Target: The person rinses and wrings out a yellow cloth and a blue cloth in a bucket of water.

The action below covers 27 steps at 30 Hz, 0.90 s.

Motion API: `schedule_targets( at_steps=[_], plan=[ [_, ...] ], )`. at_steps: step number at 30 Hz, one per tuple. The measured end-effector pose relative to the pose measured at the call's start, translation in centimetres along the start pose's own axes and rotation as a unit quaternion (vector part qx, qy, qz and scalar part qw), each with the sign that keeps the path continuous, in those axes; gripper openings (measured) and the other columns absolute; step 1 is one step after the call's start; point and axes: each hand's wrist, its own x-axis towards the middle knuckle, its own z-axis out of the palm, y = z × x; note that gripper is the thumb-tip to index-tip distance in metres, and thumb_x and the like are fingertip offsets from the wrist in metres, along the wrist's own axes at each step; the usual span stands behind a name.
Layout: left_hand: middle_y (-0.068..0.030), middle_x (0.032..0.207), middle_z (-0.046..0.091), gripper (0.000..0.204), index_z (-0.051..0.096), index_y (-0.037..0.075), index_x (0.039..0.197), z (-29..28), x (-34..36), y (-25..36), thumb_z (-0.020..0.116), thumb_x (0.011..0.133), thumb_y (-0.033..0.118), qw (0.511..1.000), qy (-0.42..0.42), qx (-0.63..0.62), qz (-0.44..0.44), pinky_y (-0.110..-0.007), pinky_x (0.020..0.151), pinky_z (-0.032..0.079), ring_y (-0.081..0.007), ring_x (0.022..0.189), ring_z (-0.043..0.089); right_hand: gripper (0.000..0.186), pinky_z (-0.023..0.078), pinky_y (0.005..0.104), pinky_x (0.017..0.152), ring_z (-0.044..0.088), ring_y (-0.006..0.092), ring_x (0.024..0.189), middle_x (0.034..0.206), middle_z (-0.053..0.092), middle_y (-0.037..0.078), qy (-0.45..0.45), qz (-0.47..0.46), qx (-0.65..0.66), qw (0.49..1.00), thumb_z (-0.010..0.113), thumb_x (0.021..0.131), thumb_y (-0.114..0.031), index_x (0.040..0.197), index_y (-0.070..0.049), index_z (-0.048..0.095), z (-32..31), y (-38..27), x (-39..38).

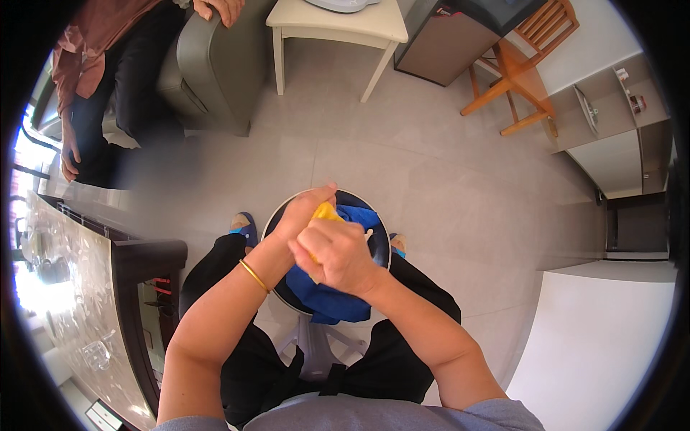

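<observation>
Hands together: my right hand [333, 248] is fisted on yellow cloth [326, 210], left hand [298, 215] against it, grip hidden, can't tell. Blue cloth [338, 305] directly below, between my knees.

"Who's over at the upper left?"

"A person [85, 61] in a reddish-brown top, sitting in a grey armchair [224, 72]."

"And past that?"

"A white bench [370, 27] carrying something grey [338, 3] — cut off by the edge — then a dark cabinet [447, 49] and a wooden chair [519, 70]."

"Right side?"

"Wall shelves [602, 86] with small items."

"Left?"

"A patterned bench [83, 287] — there's a clear glass dish [97, 353] on it."
</observation>
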Motion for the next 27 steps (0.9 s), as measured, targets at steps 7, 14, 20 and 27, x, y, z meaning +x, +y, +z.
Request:
schedule_targets(
  at_steps=[7,14,20,27],
  plan=[
    [-0.0057,0.102,0.067,0.022,0.063,0.004,0.11,4.4,-1.3,0.3,0.05,0.105,0.02,0.996,-0.063,0.033,-0.046,-0.03,0.082,0.054,-0.0165,0.091,0.066,0.023,0.042,0.0407,0.053,0.054,0.0347,0.059,0.071,0.053,0.016,0.111,0.186,-0.053,0.975,0.064,0.094,-0.011,0.077,-0.002,0.05,-4.0,4.4,1.3],
    [-0.0017,0.075,0.057,0.026,0.058,0.009,0.087,0.8,0.4,1.5,0.057,0.101,0.032,0.996,0.084,-0.034,0.009,-0.031,0.061,0.047,-0.0136,0.067,0.055,0.024,0.044,0.038,0.052,0.055,0.0292,0.057,0.066,0.05,0.01,0.005,-0.006,0.0,1.0,0.068,0.088,-0.01,0.072,-0.005,0.051,0.2,-0.1,0.4],
    [-0.002,0.084,0.062,0.025,0.06,0.006,0.095,3.1,-0.9,0.4,0.051,0.104,0.027,0.997,0.009,-0.081,-0.016,-0.03,0.067,0.051,-0.013,0.073,0.059,0.023,0.044,0.0397,0.053,0.054,0.0335,0.058,0.071,0.053,0.014,0.091,0.081,-0.005,0.993,0.067,0.09,-0.009,0.076,-0.003,0.05,-1.1,2.0,1.3],
    [-0.0052,0.096,0.067,0.026,0.062,0.004,0.105,2.7,-0.7,0.6,0.05,0.105,0.027,0.998,-0.029,-0.044,-0.028,-0.032,0.079,0.055,-0.0161,0.084,0.066,0.023,0.043,0.041,0.055,0.054,0.0362,0.062,0.071,0.053,0.017,0.117,0.179,-0.007,0.977,0.063,0.094,-0.01,0.078,-0.001,0.051,-2.5,3.7,1.5]
  ],
)
